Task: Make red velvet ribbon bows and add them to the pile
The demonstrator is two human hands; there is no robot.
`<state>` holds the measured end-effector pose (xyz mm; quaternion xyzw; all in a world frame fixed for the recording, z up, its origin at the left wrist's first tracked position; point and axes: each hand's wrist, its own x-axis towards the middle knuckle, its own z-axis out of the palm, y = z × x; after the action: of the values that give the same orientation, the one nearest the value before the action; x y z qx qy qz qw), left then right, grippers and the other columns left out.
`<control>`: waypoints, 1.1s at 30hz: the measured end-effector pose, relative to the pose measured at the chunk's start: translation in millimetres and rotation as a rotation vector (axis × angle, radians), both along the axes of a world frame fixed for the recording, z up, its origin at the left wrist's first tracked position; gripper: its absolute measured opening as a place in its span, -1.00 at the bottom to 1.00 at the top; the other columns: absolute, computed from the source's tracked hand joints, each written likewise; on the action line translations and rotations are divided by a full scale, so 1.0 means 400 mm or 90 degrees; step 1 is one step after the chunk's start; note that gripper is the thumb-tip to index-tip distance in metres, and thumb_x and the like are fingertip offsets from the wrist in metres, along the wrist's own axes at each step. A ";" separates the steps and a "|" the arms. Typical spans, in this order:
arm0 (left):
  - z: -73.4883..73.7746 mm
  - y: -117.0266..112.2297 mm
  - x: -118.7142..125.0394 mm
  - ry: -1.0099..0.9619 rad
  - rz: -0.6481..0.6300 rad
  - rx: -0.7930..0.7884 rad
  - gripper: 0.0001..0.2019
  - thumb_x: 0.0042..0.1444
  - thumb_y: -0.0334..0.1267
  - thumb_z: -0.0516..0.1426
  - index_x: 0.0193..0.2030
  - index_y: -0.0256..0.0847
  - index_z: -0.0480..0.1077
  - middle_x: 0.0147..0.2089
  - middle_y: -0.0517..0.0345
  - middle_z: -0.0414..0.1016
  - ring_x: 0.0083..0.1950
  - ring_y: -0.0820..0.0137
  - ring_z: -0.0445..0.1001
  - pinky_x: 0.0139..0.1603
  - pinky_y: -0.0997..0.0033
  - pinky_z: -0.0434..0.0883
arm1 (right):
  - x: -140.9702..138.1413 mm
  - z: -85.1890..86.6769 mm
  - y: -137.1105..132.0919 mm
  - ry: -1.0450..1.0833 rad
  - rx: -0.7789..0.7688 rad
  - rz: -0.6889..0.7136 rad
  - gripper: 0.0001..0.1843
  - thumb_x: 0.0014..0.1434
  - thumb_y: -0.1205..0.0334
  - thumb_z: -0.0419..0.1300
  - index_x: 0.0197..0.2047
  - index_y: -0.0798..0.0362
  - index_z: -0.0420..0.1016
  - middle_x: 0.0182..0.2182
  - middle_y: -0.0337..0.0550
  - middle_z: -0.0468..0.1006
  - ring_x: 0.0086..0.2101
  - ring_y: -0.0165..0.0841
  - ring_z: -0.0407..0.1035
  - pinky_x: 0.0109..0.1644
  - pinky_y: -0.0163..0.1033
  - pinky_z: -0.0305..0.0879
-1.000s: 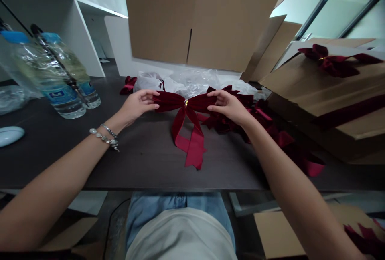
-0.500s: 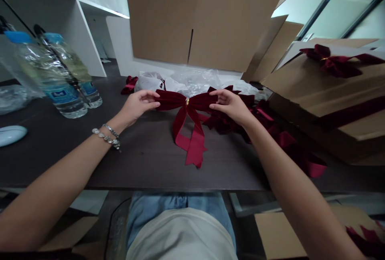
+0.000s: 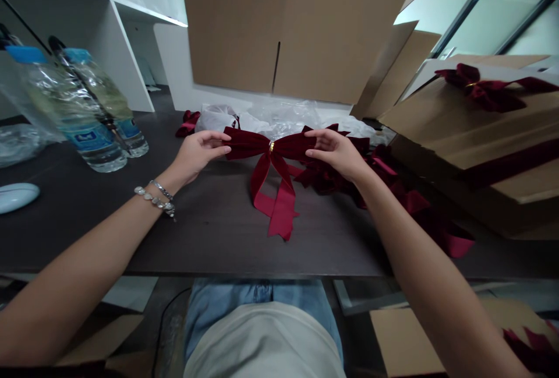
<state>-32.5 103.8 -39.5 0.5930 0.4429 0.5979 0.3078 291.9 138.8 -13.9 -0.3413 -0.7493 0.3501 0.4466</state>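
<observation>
A dark red velvet bow [image 3: 271,159] with a small gold clasp at its knot is held just above the dark table [image 3: 209,232]. My left hand [image 3: 198,154] pinches the bow's left loop, and a bracelet sits on that wrist. My right hand [image 3: 338,154] pinches the right loop. The bow's two tails hang down and rest on the table. More red bows [image 3: 393,186] lie in a pile just right of my right hand.
Two water bottles [image 3: 87,116] stand at the left, with a white mouse [image 3: 15,196] near the left edge. Crumpled clear plastic bags [image 3: 279,119] lie behind the bow. Cardboard boxes [image 3: 471,133] with a red bow on top fill the right side. A large cardboard sheet [image 3: 297,23] stands behind.
Both hands have lifted the bow slightly, and its tails have shifted a little on the table.
</observation>
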 end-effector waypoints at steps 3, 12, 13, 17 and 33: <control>0.001 -0.001 0.000 0.004 0.004 0.010 -0.68 -0.17 -0.33 0.37 -0.20 -0.27 0.53 -0.19 0.06 0.54 -0.19 0.46 0.46 -0.11 0.45 0.45 | 0.003 -0.001 0.004 0.001 0.006 -0.001 -0.58 0.00 0.20 0.38 -0.04 0.02 0.50 -0.33 -0.21 0.45 -0.27 -0.37 0.37 -0.03 -0.15 0.39; 0.002 -0.013 0.032 -0.242 -0.127 -0.186 -0.72 0.08 -0.12 0.23 -0.13 -0.24 0.45 -0.19 0.04 0.55 -0.15 0.40 0.51 -0.05 0.37 0.48 | -0.022 -0.022 0.008 0.119 -0.146 -0.002 -0.43 -0.05 0.26 0.41 0.06 -0.03 0.44 -0.24 -0.19 0.47 -0.22 -0.36 0.42 -0.13 -0.24 0.44; 0.000 -0.015 0.039 -0.275 -0.160 -0.248 -0.67 0.15 -0.02 0.15 -0.14 -0.26 0.46 -0.19 -0.03 0.56 -0.12 0.34 0.52 -0.03 0.33 0.48 | -0.029 -0.024 0.006 0.135 -0.191 -0.010 -0.43 -0.05 0.27 0.41 0.07 -0.02 0.43 -0.25 -0.19 0.47 -0.23 -0.36 0.42 -0.13 -0.25 0.44; -0.013 -0.028 0.067 -0.291 -0.243 -0.419 -0.57 0.26 0.04 -0.02 -0.24 -0.30 0.48 -0.24 -0.09 0.58 -0.15 0.33 0.55 -0.04 0.35 0.49 | -0.050 -0.031 0.000 0.180 -0.308 0.001 -0.59 -0.01 0.35 0.37 -0.05 0.04 0.47 -0.26 -0.17 0.51 -0.23 -0.40 0.43 -0.06 -0.28 0.43; -0.029 -0.069 0.135 0.101 0.133 -0.149 -0.64 0.17 0.10 0.06 -0.33 -0.18 0.37 -0.39 0.12 0.45 -0.32 0.35 0.41 -0.21 0.38 0.34 | -0.160 -0.096 -0.012 -0.056 0.028 -0.215 -0.55 0.31 -0.07 0.02 -0.50 0.02 0.07 -0.53 -0.27 0.20 -0.46 -0.40 0.13 -0.33 -0.23 0.02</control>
<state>21.4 76.3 -51.3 0.5493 0.5914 0.5225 0.2748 227.8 134.1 -52.2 -0.4673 -0.7077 0.2387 0.4731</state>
